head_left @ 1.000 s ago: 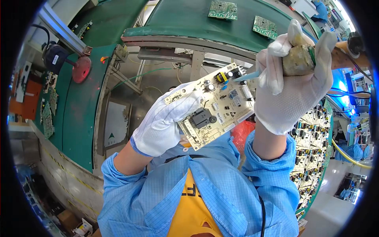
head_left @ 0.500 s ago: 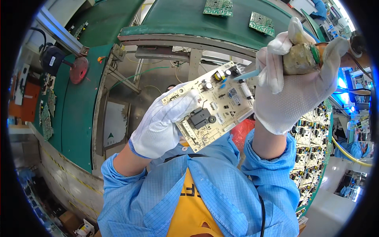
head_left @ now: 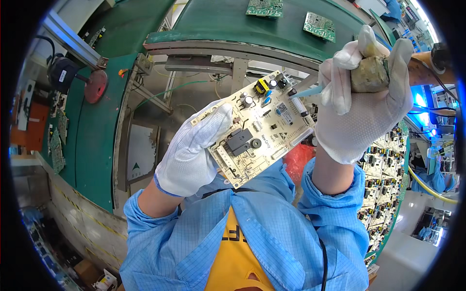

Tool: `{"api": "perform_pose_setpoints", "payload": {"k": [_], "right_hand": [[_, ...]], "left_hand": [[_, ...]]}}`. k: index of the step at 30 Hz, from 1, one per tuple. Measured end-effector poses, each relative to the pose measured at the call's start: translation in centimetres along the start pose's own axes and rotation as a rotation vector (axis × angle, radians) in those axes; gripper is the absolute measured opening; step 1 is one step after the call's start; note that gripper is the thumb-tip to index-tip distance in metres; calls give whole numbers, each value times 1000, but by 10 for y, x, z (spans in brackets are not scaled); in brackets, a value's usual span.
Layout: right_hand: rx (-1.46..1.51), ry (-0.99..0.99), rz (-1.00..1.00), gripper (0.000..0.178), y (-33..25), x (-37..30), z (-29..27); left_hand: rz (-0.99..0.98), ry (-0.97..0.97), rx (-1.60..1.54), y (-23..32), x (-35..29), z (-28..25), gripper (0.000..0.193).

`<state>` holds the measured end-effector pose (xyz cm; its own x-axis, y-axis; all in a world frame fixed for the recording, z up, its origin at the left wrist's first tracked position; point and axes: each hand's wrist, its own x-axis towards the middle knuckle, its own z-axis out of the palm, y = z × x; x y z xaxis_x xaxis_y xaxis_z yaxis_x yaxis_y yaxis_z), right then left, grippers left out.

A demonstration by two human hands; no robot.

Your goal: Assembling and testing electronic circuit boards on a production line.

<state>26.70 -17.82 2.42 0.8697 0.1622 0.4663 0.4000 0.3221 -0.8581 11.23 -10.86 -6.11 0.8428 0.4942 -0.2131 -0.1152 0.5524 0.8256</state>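
My left hand, in a white dotted glove, grips a cream circuit board by its left edge, thumb on top. The board is tilted in front of my chest and carries a black relay, capacitors, a yellow-and-black transformer and white connectors. My right hand, gloved too, is closed around a tool with a worn, yellowish wrapped body. From it a pale blue tapered tip points left, by the small parts at the board's upper right corner. Whether the tip touches them I cannot tell.
Two green boards lie on the green conveyor ahead. Many assembled boards fill a rack at my right. A red disc stands at the left bench. Cables and a yellow hose run at the right.
My left hand and the board have shifted slightly left, and the board's face has turned a little. My right hand has moved slightly. The boards on the conveyor have slid a little left.
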Motion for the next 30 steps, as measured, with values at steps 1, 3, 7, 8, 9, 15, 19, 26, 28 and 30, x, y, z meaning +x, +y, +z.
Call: {"api": "perform_pose_setpoints", "payload": {"k": [1,3,7,8,9,15,19,26,28,30], "right_hand": [[-58,24,-21,57,0,-1,2],[272,-218,-34,58,13,12,-17],[211,-86,71,66,1,8,-16],[211,-88,71,66,7,13,-21],[448,-390,46,67,18,22,-33],[535,-588,53,65,16,16,-48],[670,-615,157,61,10,14,-46],[416,-314,-66,54,23,14,-29],[879,-468,185,48,21,14,-33],[658,-406,43,28,26,11,-35]], "left_hand": [[2,4,-1,0,-1,0,50],[6,8,-37,3,-2,3,49],[-68,-89,-316,6,1,5,48],[-59,-86,-327,6,2,5,47],[-51,-83,-338,7,2,5,46],[-79,-62,-524,6,4,-6,43],[-62,-91,-532,7,5,-7,44],[-64,-238,-639,20,8,2,49],[-109,-243,-667,20,5,-3,51],[-164,-127,-707,11,14,-17,48]]}}
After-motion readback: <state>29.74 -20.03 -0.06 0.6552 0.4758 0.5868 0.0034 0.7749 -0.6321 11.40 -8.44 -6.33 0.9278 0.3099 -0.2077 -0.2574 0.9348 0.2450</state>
